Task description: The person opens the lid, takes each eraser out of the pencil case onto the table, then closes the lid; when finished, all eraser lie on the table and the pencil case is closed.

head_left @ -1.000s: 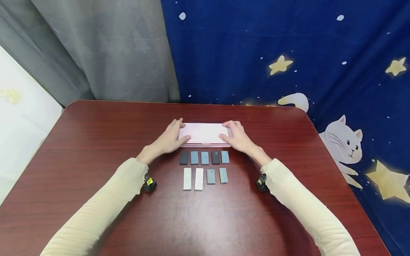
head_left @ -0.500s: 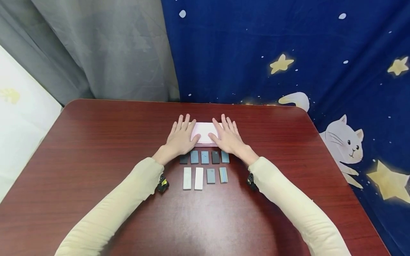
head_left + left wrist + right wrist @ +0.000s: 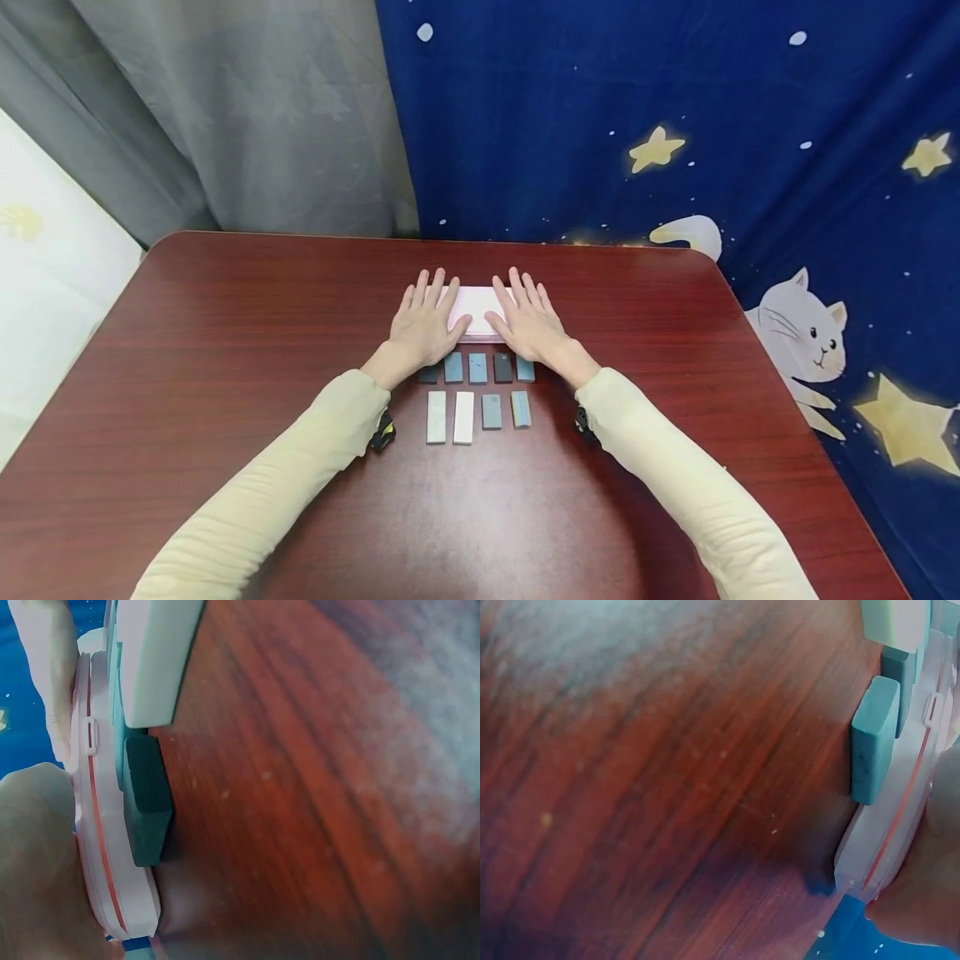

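A flat, pale pink plastic case (image 3: 474,312) lies closed toward the far side of the table, its small front clasp (image 3: 91,736) visible in the left wrist view. My left hand (image 3: 423,323) rests flat across the left part of its lid with the fingers spread. On the right part lies my right hand (image 3: 531,323), likewise flat, and a strip of lid shows between the two thumbs. Closest to the hands is a row of small rectangular blocks in blue (image 3: 477,368) and dark grey (image 3: 502,367); my left wrist partly covers the leftmost one.
A second row nearer me holds two long whitish blocks (image 3: 463,418), a grey-blue block (image 3: 491,412) and a striped yellow-and-blue block (image 3: 521,410). All stand on a reddish-brown wooden table (image 3: 247,333). Grey and blue curtains (image 3: 540,108) hang behind its far edge.
Both hands have moved inward from gripping the case's two ends to lying flat on its lid with fingers straightened. The case and blocks stay in place.
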{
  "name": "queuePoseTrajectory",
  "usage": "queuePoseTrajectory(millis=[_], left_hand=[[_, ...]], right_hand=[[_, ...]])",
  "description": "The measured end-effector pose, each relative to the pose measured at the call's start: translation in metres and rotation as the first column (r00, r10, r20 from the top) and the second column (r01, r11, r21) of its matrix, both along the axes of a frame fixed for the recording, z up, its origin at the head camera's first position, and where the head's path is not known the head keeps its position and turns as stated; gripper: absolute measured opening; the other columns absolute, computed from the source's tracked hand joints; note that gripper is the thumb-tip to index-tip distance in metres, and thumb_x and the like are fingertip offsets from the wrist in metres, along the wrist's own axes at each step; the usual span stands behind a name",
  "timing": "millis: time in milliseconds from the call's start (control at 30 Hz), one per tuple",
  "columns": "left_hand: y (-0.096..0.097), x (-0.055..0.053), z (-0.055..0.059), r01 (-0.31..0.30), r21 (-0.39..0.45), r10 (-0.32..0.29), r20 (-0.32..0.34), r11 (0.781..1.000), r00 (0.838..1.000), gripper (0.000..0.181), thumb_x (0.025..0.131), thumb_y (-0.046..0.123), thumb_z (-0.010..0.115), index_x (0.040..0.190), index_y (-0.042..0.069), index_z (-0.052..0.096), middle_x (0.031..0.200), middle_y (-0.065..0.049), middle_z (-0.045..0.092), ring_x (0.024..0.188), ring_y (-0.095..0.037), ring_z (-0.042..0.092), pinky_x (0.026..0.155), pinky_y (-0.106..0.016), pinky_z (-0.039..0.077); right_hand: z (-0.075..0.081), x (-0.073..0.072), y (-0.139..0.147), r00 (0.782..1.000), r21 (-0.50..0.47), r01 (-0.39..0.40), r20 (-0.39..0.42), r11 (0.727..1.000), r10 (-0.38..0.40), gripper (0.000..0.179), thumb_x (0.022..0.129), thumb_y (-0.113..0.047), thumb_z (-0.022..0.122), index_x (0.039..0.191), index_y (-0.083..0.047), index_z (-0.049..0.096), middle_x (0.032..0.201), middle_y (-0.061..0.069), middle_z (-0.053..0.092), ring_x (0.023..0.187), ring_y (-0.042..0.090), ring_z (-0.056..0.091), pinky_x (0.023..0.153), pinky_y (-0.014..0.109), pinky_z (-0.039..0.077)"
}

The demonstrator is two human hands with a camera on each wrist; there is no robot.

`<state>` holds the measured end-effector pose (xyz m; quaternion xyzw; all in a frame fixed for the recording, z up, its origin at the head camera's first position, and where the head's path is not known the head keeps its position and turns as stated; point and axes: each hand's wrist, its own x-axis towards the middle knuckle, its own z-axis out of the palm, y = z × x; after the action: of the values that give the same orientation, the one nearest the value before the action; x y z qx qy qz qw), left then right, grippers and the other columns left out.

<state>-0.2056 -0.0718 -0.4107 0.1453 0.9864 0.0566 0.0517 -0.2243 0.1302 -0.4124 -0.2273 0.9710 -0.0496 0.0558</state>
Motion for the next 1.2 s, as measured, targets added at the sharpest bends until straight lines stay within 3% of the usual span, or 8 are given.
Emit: queuePoseTrajectory(millis=[400,833,1033,1200], left_hand=[[0.001,0.002,0.002,0.008,-0.013,-0.008,0.008,1.0,1.0,0.07,0.102,0.053,0.023,0.156,0.011,0.006,0.16,-0.014,0.001,0.146,-0.033,-0.003,0.117,-0.048,0.004],[-0.005,0.003,-0.003,0.004,0.03,-0.003,-0.015,1.0,1.0,0.07,0.102,0.052,0.024,0.156,0.01,0.006,0.16,-0.016,-0.002,0.145,-0.034,-0.004,0.116,-0.05,0.003],[-0.018,0.009,-0.009,-0.044,0.028,0.045,-0.04,0.999,0.998,0.07,0.102,0.05,0.027,0.155,0.01,0.009,0.16,-0.017,0.001,0.145,-0.035,-0.002,0.116,-0.052,0.005],[-0.015,0.012,-0.014,-0.002,0.098,0.005,-0.028,0.995,1.0,0.07,0.102,0.05,0.028,0.155,0.008,0.01,0.16,-0.018,0.002,0.145,-0.036,-0.002,0.115,-0.054,0.009]], right_hand=[[0.002,0.001,-0.002,0.999,0.031,0.014,0.042,0.999,-0.016,0.07,0.103,-0.054,0.021,0.156,-0.014,-0.001,0.16,0.016,-0.007,0.145,0.035,-0.002,0.116,0.048,-0.002],[-0.001,0.0,-0.008,1.0,0.034,0.014,0.007,0.999,-0.015,0.068,0.103,-0.051,0.023,0.156,-0.015,0.0,0.16,0.016,-0.005,0.145,0.034,-0.003,0.116,0.048,-0.002],[-0.005,0.001,-0.021,0.999,-0.027,-0.044,0.012,0.999,0.044,0.069,0.103,-0.051,0.024,0.156,-0.013,0.003,0.159,0.019,-0.003,0.145,0.036,-0.001,0.116,0.051,0.0],[-0.003,0.008,-0.012,0.999,-0.099,-0.026,0.043,0.995,0.03,0.07,0.102,-0.05,0.032,0.155,-0.01,0.009,0.159,0.018,0.001,0.145,0.035,0.0,0.115,0.053,0.002]])
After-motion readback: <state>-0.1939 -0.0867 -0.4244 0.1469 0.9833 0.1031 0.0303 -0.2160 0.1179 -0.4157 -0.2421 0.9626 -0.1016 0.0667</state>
